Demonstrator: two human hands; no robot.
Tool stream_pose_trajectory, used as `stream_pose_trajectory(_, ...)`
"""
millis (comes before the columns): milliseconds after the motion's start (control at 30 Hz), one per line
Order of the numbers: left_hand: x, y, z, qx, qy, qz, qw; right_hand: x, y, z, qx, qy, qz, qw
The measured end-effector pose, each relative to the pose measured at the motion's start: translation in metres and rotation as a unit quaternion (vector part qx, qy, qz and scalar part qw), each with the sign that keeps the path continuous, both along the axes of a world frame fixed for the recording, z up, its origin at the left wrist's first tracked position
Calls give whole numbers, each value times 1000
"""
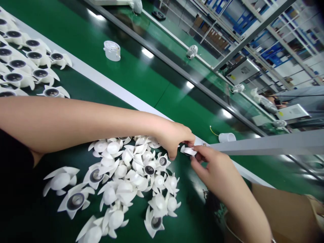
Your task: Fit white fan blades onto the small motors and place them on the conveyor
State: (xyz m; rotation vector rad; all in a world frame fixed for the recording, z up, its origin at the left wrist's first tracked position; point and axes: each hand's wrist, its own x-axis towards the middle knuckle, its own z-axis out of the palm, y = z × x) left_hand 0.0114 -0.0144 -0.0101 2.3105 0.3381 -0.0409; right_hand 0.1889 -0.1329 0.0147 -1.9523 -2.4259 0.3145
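Note:
A small white fan impeller (pixel 189 151) is held at the table's edge strip by my right hand (pixel 215 165), whose thumb and fingers close on its right side. Just to the left is my left hand (pixel 176 136), thumb pointing down and fingers bent, with a gap between them. Its fingertips are close to the impeller; whether they touch it I cannot tell. Below my left forearm lies a loose heap of white fan impellers (pixel 125 187), some showing dark hubs with metal inside.
More impellers (pixel 17 64) stand in rows, hubs up, at the left. Beyond the white strip (pixel 101 81) runs a green conveyor belt (pixel 152 84) carrying a white round housing (pixel 112 51) and a white cup-shaped part (pixel 227 137) with a yellow wire. A cardboard box (pixel 283 212) is at lower right.

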Motion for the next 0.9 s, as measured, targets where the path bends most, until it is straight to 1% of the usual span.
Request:
stream_pose_trajectory(133, -3, -4, 7, 2, 13, 22, 1000, 7, 7, -1, -65, 68, -32, 995)
stream_pose_trajectory(233, -6, -7, 14, -11, 23, 38, 999, 9, 8, 0, -108, 133, -61, 983)
stream_pose_trajectory(300, -8, -7, 17, -20, 26, 45, 998, 10, 8, 1, -128, 157, -83, 976)
stream_pose_trajectory(433, -9, -8, 17, -15, 8, 61, 998, 12, 14, 1, -186, 208, -98, 955)
stream_pose_trajectory(533, -8, -8, 15, 0, -11, 68, 998, 13, 19, -3, -223, 243, -114, 937)
stream_pose_trajectory(567, -7, -9, 14, 7, -13, 69, 998, 13, 19, -5, -220, 250, -125, 935)
stream_pose_trajectory(633, -7, -9, 14, 26, -10, 73, 997, 14, 19, -9, -184, 253, -149, 938)
stream_pose_trajectory(700, -7, -8, 14, 48, -2, 82, 995, 17, 17, -11, -122, 246, -171, 946)
stream_pose_trajectory(767, -7, -8, 15, 71, 13, 89, 993, 20, 16, -8, -58, 252, -183, 949)
stream_pose_trajectory(833, -7, -7, 15, 87, 25, 89, 992, 22, 19, -4, 7, 265, -181, 947)
stream_pose_trajectory(900, -7, -7, 15, 99, 30, 84, 991, 22, 32, 0, 87, 230, -158, 956)
